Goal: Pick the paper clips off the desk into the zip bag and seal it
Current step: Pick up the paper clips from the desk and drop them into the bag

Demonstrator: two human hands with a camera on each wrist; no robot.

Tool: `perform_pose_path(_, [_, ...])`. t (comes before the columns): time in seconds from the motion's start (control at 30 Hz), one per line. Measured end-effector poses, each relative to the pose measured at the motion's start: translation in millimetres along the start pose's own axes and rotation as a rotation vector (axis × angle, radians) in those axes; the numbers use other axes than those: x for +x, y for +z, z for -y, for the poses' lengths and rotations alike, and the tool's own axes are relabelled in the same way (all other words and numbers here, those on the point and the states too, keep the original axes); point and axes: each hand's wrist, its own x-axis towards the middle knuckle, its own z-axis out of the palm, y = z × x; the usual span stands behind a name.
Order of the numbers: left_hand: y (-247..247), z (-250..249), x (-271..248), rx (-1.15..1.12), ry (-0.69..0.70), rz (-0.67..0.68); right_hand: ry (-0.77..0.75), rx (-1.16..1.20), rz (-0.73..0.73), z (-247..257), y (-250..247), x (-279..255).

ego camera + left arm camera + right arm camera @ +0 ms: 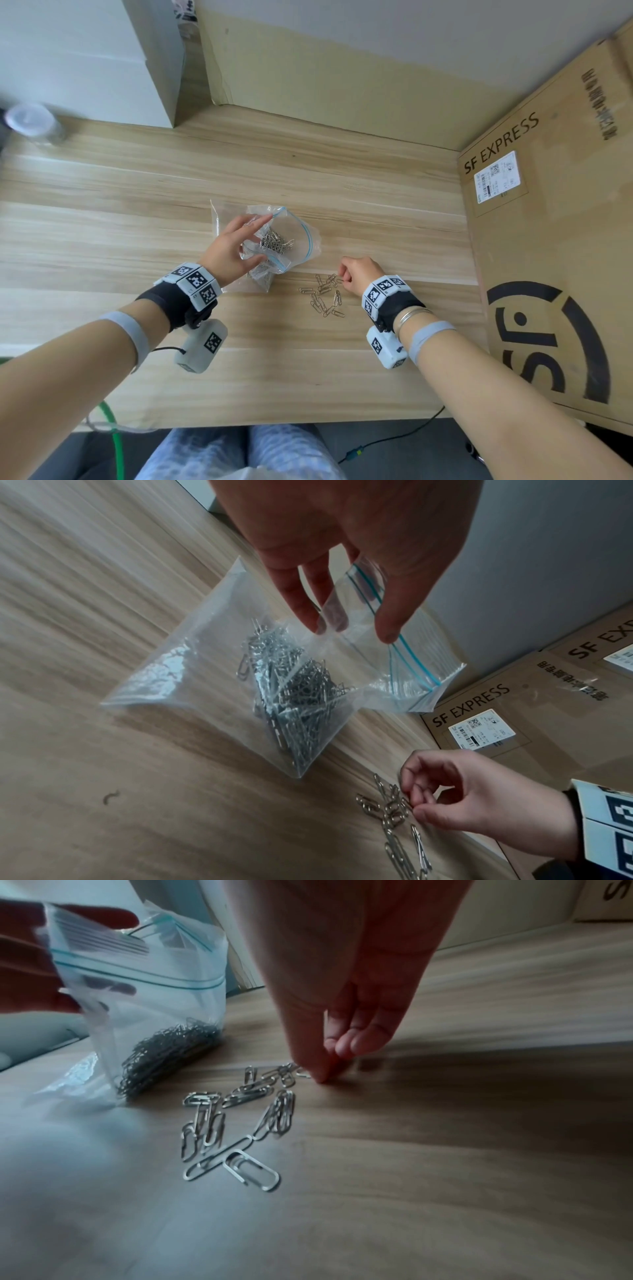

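A clear zip bag (301, 236) with a blue zip strip stands on the wooden desk (137, 212), mouth up and open. My left hand (255, 240) holds the mouth apart, fingers inside and thumb outside (352, 631). A heap of silver paper clips (291, 696) lies in the bag's bottom (164, 1053). Several loose paper clips (323, 298) lie on the desk just right of the bag (240, 1123). My right hand (342, 275) is down at the far edge of that pile, thumb and forefinger pinching one clip (416, 804) against the desk (325, 1072).
A large SF Express cardboard box (548, 240) walls off the desk's right side. A white box (102, 58) and a cardboard panel (342, 68) stand along the back. A clear jar with a white lid (30, 120) sits far left. The desk's front edge is near my knees.
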Motion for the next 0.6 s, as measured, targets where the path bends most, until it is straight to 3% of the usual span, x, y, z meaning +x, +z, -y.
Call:
perform_pose_path(0.13, [0, -1, 1, -0.003, -0.007, 0.003, -0.006, -0.033, 0.044, 2, -1, 1])
perform_pose_path(0.27, [-1, -1, 1, 0.005, -0.009, -0.001, -0.096, -0.04, -0.056, 6, 2, 0])
perform_pose_path(0.4, [-1, -1, 1, 0.009, -0.008, -0.003, -0.174, -0.081, -0.044, 13, 6, -1])
perform_pose_path(0.6, [-3, -1, 1, 0.015, -0.014, 0.0, -0.102, -0.065, -0.041, 11, 4, 6])
